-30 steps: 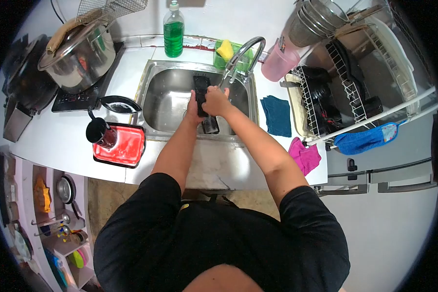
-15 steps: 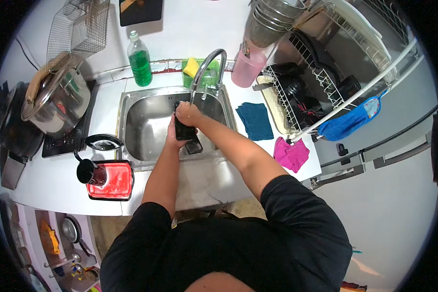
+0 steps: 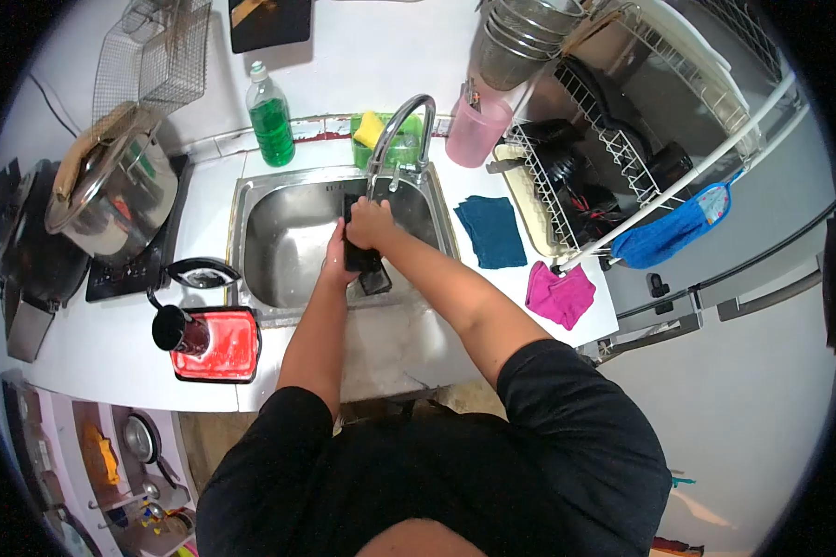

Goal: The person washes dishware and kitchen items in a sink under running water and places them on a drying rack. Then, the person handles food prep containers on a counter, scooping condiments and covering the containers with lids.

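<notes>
Right hand (image 3: pixel 371 224) is slightly further right than half a second ago, and more of the far end of the black container (image 3: pixel 357 258) shows beside it. Left hand (image 3: pixel 335 252) barely moves. Versus one second ago the view is tilted up: counter sits lower in frame, dark board (image 3: pixel 269 23) on the wall now visible.

Container: in the sink (image 3: pixel 279 241), toward its near side, long axis pointing roughly away from the person. It sits between the two hands. Left hand is grasping it along its left side, palm against it. Right hand is curled over its upper part, knuckles up, right below the tap (image 3: pixel 416 99) spout; can't tell whether those fingers grip or just press. Far end pokes out just left of the right knuckles, near part shows below them. Glossy dark piece (image 3: pixel 374 280) at the near end; can't tell if it's part of the container or separate.

Around the sink: green bottle (image 3: pixel 273 130) behind, yellow sponge (image 3: pixel 369 129) in a green basket (image 3: pixel 401 148) by the tap, blue cloth (image 3: pixel 490 232) to the right, red tray (image 3: pixel 232 343) with a dark mug (image 3: pixel 172 330) to the left.
</notes>
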Motion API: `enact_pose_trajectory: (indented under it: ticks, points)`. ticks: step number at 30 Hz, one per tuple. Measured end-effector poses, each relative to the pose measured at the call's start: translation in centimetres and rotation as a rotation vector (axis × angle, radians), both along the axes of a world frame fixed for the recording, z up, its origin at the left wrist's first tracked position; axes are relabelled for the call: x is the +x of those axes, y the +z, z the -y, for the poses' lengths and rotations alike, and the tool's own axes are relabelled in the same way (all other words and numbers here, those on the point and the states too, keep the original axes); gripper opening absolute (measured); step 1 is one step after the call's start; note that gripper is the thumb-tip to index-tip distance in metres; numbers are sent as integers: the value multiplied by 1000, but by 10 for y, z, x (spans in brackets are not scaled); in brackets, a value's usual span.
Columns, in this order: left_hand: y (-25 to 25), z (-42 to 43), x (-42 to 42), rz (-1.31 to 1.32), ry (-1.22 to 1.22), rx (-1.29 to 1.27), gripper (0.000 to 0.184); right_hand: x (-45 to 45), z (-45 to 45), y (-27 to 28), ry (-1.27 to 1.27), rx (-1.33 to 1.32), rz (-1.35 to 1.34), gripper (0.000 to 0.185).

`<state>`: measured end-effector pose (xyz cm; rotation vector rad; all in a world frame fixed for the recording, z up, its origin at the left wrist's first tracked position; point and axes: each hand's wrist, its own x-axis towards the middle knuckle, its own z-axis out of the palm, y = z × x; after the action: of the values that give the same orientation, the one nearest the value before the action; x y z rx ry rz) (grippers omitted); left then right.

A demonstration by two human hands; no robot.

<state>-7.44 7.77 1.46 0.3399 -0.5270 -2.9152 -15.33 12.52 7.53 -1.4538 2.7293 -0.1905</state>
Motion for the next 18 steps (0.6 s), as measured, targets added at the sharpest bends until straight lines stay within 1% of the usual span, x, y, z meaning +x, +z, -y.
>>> enact_pose_trajectory:
  ticks: [1, 2, 4, 5, 6, 7, 8, 9, 10, 11, 12, 14, 15, 16, 18]
  points:
    - [-2, 2, -1, 9, -23, -3, 55, -3, 2, 2, 37, 34, 55, 33]
    - [-5, 5, 1, 18, -11, 2, 55, -10, 5, 7, 49, 39, 64, 33]
    - [-7, 10, 4, -19, -16, -34, 52, -33, 10, 9, 372, 109, 96, 27]
    - [-8, 7, 1, -59, -31, -109, 50, -34, 6, 20, 225, -62, 473, 21]
    - [-7, 1, 0, 39, -20, -106, 42, -33, 1, 36, 60, -235, 844, 16]
    - [-19, 3, -4, -7, 3, -132, 39, -30, -2, 50, 65, -215, 1118, 14]
    - [-30, 3, -11, -59, 20, -160, 40, -23, -5, 64, 62, -221, 1112, 14]
    - [-20, 0, -11, -69, 9, -163, 40, -16, -10, 79, 143, -108, 1035, 14]
    - [-7, -6, -9, 104, 130, -235, 49, -14, -15, 85, 218, 6, 957, 15]
    - [6, -12, -4, 281, 252, -304, 62, -23, -9, 76, 191, -125, 899, 18]
    - [12, -11, -2, 281, 243, -301, 62, -28, -9, 77, 181, -125, 900, 18]
    - [17, 9, 2, 294, 125, -798, 86, -27, -6, 75, 121, -185, 1059, 19]
    - [20, 13, 4, 207, 193, -930, 93, -15, -11, 82, 114, -129, 1141, 20]
    - [22, 18, 8, 211, 182, -937, 93, -12, -10, 82, 109, -139, 1150, 20]
    - [26, 26, 11, 18, 78, -1562, 94, -9, -9, 89, -3, -376, 487, 22]
